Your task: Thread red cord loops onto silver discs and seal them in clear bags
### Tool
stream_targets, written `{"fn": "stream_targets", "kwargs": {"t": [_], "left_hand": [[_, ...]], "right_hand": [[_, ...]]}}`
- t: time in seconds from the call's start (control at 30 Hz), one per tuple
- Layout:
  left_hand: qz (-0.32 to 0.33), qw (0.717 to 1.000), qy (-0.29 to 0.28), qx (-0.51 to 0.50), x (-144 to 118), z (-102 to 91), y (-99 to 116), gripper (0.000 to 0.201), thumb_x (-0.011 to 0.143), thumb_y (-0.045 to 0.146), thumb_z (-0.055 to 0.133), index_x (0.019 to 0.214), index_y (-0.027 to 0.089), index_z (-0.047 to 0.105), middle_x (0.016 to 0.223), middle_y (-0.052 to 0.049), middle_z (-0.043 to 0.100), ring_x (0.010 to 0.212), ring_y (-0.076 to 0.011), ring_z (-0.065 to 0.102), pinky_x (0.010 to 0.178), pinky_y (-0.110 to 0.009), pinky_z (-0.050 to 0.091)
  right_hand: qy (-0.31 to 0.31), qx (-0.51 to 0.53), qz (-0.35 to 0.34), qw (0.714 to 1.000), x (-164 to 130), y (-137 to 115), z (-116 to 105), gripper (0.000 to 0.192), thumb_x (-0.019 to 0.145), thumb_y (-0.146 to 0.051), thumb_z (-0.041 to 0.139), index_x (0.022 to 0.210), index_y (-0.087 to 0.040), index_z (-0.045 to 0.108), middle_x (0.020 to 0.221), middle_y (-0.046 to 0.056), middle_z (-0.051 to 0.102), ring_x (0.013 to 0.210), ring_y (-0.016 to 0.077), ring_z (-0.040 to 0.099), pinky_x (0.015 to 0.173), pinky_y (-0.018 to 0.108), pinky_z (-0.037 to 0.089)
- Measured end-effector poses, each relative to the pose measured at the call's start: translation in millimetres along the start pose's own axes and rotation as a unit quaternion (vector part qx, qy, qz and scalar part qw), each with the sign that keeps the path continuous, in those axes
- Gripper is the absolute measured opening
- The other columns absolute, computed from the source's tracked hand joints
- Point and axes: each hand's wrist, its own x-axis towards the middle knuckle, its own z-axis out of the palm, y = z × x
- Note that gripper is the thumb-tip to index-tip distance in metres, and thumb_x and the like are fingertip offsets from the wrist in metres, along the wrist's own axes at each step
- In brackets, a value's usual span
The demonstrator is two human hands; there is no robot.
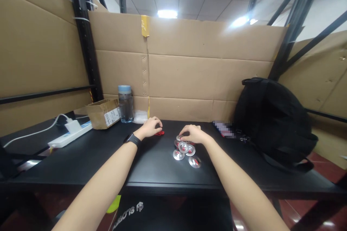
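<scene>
My left hand [151, 127] hovers at the middle of the black table, fingers curved and a gap showing between thumb and fingers. Just under its thumb lies a small red item [160, 133], too small to make out. My right hand [193, 134] reaches over a loose pile of shiny metal discs with domed centres, like little cymbals [183, 147], with red bits on them. Its thumb and forefinger come together at a disc [178, 138] on the pile's far side. A separate disc [194, 161] lies closest to me. The right hand covers part of the pile.
On the left are a white power strip [66, 137], an open cardboard box [101, 114] and a water bottle [125, 104]. A clear plastic packet [141, 116] lies beside the bottle. On the right, a phone [223, 129] lies near a black backpack [273, 126]. Cardboard walls [184, 72] enclose the table.
</scene>
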Motion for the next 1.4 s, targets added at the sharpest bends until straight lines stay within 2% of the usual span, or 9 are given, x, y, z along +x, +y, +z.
{"fn": "stream_targets", "kwargs": {"t": [0.1,0.27,0.43,0.53,0.6,0.77,0.97,1.2,1.4], "left_hand": [[0.008,1.000,0.014,-0.008,0,-0.8,4,0.015,0.083,0.030,0.069,0.096,0.022,0.070,0.111,-0.008,0.062,0.103,-0.0236,0.062,0.098,-0.038,0.048],[0.018,0.999,0.035,-0.025,1,-2.2,6,0.013,0.083,0.028,0.068,0.094,0.021,0.070,0.109,-0.008,0.062,0.103,-0.0240,0.062,0.098,-0.039,0.048],[0.036,0.997,0.047,-0.045,1,-5.8,19,0.012,0.087,0.029,0.064,0.092,0.021,0.071,0.106,-0.007,0.066,0.103,-0.0225,0.063,0.099,-0.038,0.049],[0.061,0.994,0.029,-0.086,0,-2.8,40,0.017,0.091,0.035,0.062,0.094,0.022,0.073,0.104,-0.005,0.070,0.099,-0.0201,0.066,0.094,-0.033,0.051],[0.075,0.989,0.032,-0.126,0,2.6,58,0.019,0.093,0.036,0.061,0.100,0.023,0.074,0.106,-0.005,0.071,0.099,-0.0198,0.067,0.092,-0.032,0.052],[0.086,0.983,0.111,-0.117,2,15.7,86,0.020,0.094,0.029,0.061,0.109,0.024,0.073,0.113,-0.007,0.068,0.107,-0.0220,0.064,0.098,-0.037,0.050],[0.074,0.981,0.152,-0.097,2,14.7,87,0.011,0.092,0.028,0.064,0.098,0.023,0.073,0.107,-0.006,0.067,0.102,-0.0217,0.063,0.093,-0.036,0.050],[0.062,0.981,0.163,-0.079,3,13.0,87,0.009,0.092,0.026,0.062,0.091,0.022,0.070,0.108,-0.007,0.065,0.106,-0.0239,0.061,0.096,-0.040,0.048],[0.067,0.983,0.166,-0.039,1,13.7,86,0.007,0.090,0.026,0.064,0.090,0.022,0.069,0.118,-0.007,0.062,0.112,-0.0252,0.056,0.098,-0.042,0.044]], "right_hand": [[-0.026,-0.006,0.022,0.999,3,-11,11,0.017,0.082,-0.035,0.073,0.097,-0.037,0.080,0.100,0.001,0.079,0.102,0.0277,0.067,0.098,0.049,0.028],[0.007,-0.026,0.037,0.999,7,-8,21,0.012,0.082,-0.032,0.072,0.088,-0.035,0.081,0.094,0.001,0.080,0.097,0.0262,0.067,0.097,0.049,0.027],[0.149,-0.010,-0.007,0.989,11,1,16,0.017,0.090,-0.028,0.063,0.088,-0.027,0.080,0.099,0.006,0.076,0.098,0.0242,0.066,0.089,0.039,0.040],[0.242,0.088,-0.025,0.966,12,5,9,0.018,0.091,-0.031,0.062,0.090,-0.024,0.079,0.093,0.007,0.074,0.086,0.0213,0.067,0.079,0.032,0.047],[0.267,0.193,-0.020,0.944,12,5,6,0.020,0.091,-0.035,0.063,0.090,-0.021,0.077,0.083,0.006,0.074,0.074,0.0196,0.067,0.073,0.032,0.050],[0.203,0.414,0.007,0.887,10,-4,6,0.029,0.082,-0.045,0.073,0.092,-0.018,0.072,0.085,0.008,0.077,0.073,0.0209,0.072,0.060,0.028,0.050],[0.159,0.486,0.006,0.860,9,-18,12,0.037,0.079,-0.049,0.077,0.093,-0.016,0.071,0.087,0.010,0.078,0.078,0.0212,0.076,0.063,0.026,0.050],[0.138,0.476,-0.009,0.869,9,-13,16,0.036,0.077,-0.044,0.079,0.099,-0.017,0.071,0.093,0.008,0.077,0.081,0.0198,0.074,0.067,0.028,0.056],[0.119,0.452,-0.052,0.882,9,-12,23,0.079,0.061,-0.029,0.091,0.133,-0.027,0.058,0.127,0.009,0.066,0.084,0.0175,0.073,0.081,0.035,0.061]]}}
